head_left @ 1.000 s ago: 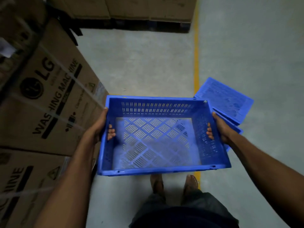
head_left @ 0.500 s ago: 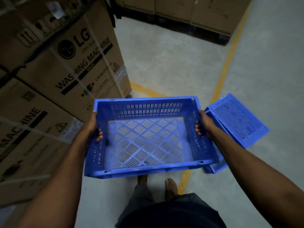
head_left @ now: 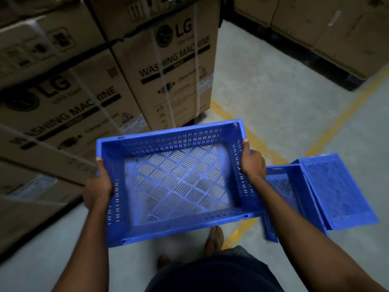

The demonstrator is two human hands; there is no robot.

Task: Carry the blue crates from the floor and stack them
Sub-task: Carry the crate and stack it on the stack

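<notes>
I hold an empty blue slotted crate (head_left: 179,184) in front of my waist, open side up, above the floor. My left hand (head_left: 97,186) grips its left wall, fingers through the handle slot. Gripping the right wall near the far corner is my right hand (head_left: 252,163). On the floor to my right sit two more blue crates: an upright one (head_left: 282,186), partly hidden by my right arm, and an upside-down one (head_left: 336,188) leaning on it.
Stacked cardboard washing machine boxes (head_left: 168,66) stand close on the left and ahead. More boxes on dark pallets (head_left: 328,36) line the back right. Yellow floor lines (head_left: 259,144) cross the grey concrete. My feet (head_left: 213,239) show below the crate.
My view has swung to the left, so the washing machine boxes now stand closer and more central. The floor crates have shifted right and nearer. Both hands keep their grip on the carried crate.
</notes>
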